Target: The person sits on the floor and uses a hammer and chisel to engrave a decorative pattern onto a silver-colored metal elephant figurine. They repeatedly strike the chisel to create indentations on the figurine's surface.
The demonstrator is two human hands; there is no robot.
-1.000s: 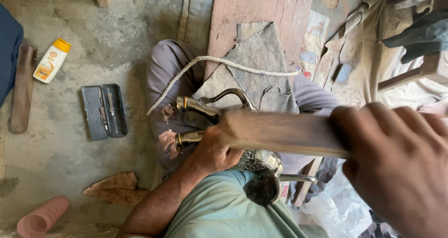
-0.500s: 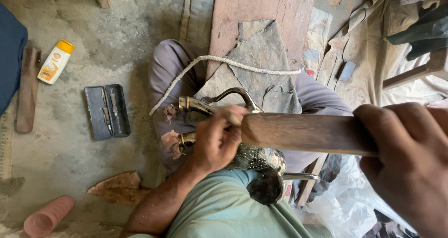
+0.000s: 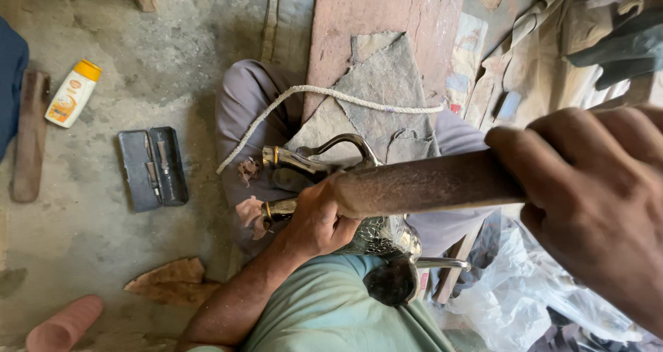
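Workshop floor (image 3: 103, 255), dusty concrete. Wooden handle (image 3: 428, 183): swung lower since half a second ago, clamped in right hand (image 3: 594, 207). Ornate metal vessel (image 3: 373, 234): on lap, unmoved; left hand (image 3: 314, 221) closed around it, steadying.

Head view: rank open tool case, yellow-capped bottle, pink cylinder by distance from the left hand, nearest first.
From the left hand:
1. Open tool case, on the floor to its left.
2. Pink cylinder, bottom-left corner.
3. Yellow-capped bottle, upper left.
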